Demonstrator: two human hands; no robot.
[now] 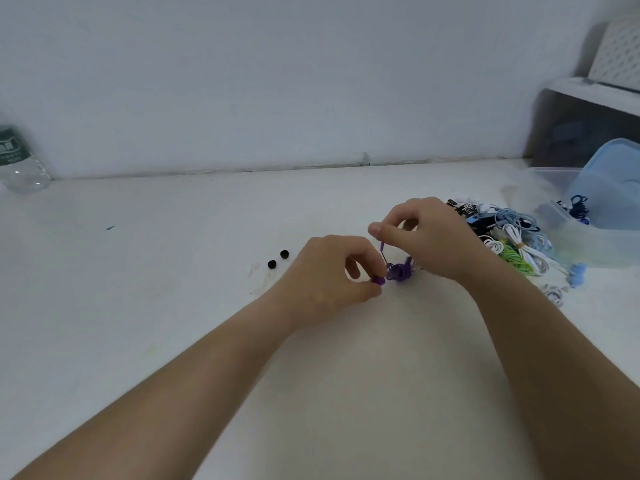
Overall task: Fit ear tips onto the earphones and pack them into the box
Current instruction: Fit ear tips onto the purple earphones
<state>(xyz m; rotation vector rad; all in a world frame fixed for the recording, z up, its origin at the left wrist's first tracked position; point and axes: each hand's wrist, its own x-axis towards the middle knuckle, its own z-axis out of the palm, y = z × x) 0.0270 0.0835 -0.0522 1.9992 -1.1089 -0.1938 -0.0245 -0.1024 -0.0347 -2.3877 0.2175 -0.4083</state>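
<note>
A coiled purple earphone set [399,271] lies on the white table between my hands. My left hand [332,271] pinches one purple earbud [378,280] at its fingertips. My right hand [426,233] pinches the other purple earbud stem [382,244] a little above the coil. Two black ear tips [278,259] rest on the table just left of my left hand. A clear plastic box [568,220] holding a dark blue earphone set [577,207] stands at the right, with its blue lid [609,181] leaning on it.
A pile of bundled earphones [509,237] in white, green, light blue and black lies right of my right hand. A water bottle [17,161] stands at the far left by the wall. A dark shelf unit [581,129] with a white basket [616,53] occupies the back right corner.
</note>
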